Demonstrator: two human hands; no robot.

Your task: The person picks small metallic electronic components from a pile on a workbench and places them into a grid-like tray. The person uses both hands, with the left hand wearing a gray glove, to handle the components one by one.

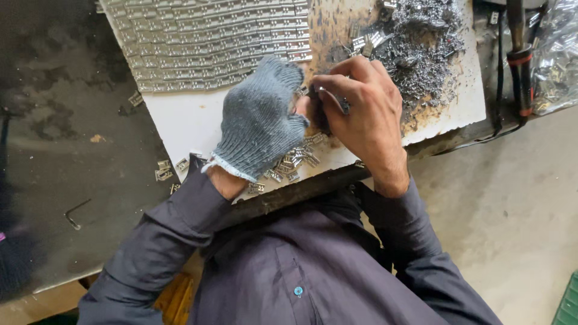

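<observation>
Both hands, left hand (260, 117) and right hand (359, 108), pinch one small metal piece (325, 93) between them.

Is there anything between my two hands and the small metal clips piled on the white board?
Nothing visible does. The gloved left hand rests right over the loose pile of small metal clips on the white board, and the bare right hand already pinches a small metal piece at its fingers.
</observation>
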